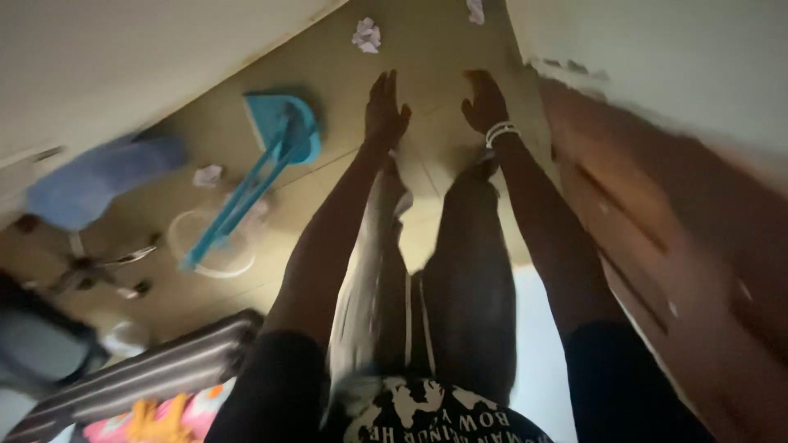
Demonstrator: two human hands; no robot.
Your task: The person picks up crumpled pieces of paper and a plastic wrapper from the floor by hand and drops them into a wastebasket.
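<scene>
Reaching down with both arms, the left hand (386,111) and right hand (484,102) hang empty, fingers spread, above the floor (427,41) — nearest is a light, soft paper wad (366,35), easily pinched anywhere.

Below me the tan tiled floor (328,74) runs between a pale wall on one side and a wooden door on the other. A teal dustpan (283,123) lies on it, its long handle slanting down across a white ring (209,250). Crumpled paper scraps lie about: one (367,35) far ahead, one (476,10) at the top edge, a small one (208,175) near the dustpan. A chair's wheeled base (90,267) stands further left.
</scene>
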